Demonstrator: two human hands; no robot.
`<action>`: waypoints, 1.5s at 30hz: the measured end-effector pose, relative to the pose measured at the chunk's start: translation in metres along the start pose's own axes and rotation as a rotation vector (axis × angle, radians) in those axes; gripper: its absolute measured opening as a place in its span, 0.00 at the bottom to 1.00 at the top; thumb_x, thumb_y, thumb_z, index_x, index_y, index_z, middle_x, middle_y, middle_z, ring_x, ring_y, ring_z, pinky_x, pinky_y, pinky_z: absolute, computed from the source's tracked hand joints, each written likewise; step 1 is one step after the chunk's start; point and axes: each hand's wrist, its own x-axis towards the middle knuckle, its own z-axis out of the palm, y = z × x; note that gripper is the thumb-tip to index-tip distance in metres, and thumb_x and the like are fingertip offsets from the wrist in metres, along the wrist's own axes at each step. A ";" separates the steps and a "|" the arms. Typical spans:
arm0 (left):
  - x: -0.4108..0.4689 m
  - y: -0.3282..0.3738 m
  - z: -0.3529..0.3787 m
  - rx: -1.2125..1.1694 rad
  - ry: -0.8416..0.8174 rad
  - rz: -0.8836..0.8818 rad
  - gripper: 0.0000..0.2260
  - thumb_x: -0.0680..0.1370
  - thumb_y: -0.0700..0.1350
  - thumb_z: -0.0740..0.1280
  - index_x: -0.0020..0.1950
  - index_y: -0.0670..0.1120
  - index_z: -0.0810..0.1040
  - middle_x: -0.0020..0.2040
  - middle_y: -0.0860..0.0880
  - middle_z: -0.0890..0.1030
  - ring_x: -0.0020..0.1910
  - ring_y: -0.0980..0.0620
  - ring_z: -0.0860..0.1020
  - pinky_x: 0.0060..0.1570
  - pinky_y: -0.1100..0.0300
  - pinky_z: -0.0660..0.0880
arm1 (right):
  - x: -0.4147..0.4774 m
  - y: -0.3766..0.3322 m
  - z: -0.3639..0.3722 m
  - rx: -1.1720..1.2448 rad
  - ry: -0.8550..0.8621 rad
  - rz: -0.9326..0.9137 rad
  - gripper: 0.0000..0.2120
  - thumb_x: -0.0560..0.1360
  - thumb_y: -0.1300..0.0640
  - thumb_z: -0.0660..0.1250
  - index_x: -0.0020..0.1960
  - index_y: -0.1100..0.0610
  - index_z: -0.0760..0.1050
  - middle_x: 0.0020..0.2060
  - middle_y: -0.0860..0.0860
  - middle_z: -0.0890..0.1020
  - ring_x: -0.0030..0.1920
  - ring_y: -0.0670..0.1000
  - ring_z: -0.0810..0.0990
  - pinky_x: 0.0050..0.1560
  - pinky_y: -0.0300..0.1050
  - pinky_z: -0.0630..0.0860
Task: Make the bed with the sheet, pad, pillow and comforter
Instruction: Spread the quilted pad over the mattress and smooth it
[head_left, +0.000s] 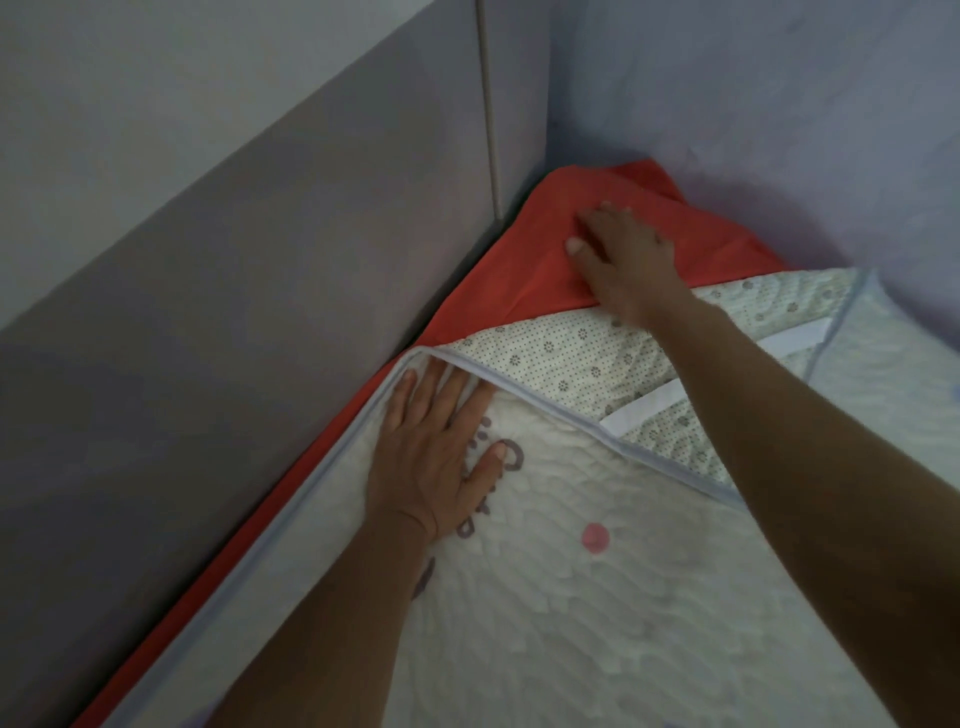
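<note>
The left hand (436, 452) lies flat, fingers straight, on the white quilted pad (597, 597) at frame centre; the right hand (621, 260), equally open and holding nothing, presses the red fabric sheet (519, 270), upper middle. Smoothing there could drag the sheet loose beneath the pad's folded-back corner

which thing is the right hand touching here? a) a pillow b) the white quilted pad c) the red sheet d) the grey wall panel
c: the right hand rests on the red sheet near the bed's corner, beyond the folded-back corner of the pad, where the left hand lies flat.
</note>
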 end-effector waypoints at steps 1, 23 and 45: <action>0.000 -0.001 0.000 0.002 0.003 0.000 0.29 0.76 0.60 0.55 0.74 0.48 0.64 0.73 0.43 0.66 0.74 0.42 0.60 0.73 0.44 0.54 | -0.015 -0.003 -0.003 0.048 -0.019 -0.007 0.26 0.78 0.42 0.56 0.73 0.52 0.65 0.75 0.54 0.62 0.75 0.55 0.58 0.72 0.56 0.50; -0.002 0.002 -0.005 0.005 0.023 -0.021 0.29 0.77 0.60 0.53 0.77 0.51 0.58 0.75 0.46 0.63 0.74 0.44 0.60 0.74 0.46 0.53 | -0.146 -0.008 -0.039 -0.036 0.347 0.625 0.13 0.75 0.55 0.64 0.59 0.50 0.76 0.51 0.58 0.82 0.53 0.61 0.79 0.47 0.47 0.71; -0.001 -0.001 0.002 -0.058 0.052 0.019 0.31 0.76 0.61 0.55 0.77 0.52 0.56 0.78 0.50 0.53 0.78 0.48 0.49 0.74 0.45 0.53 | 0.029 -0.024 0.016 -0.209 0.412 0.374 0.26 0.71 0.52 0.50 0.64 0.64 0.69 0.61 0.62 0.74 0.62 0.61 0.71 0.60 0.54 0.64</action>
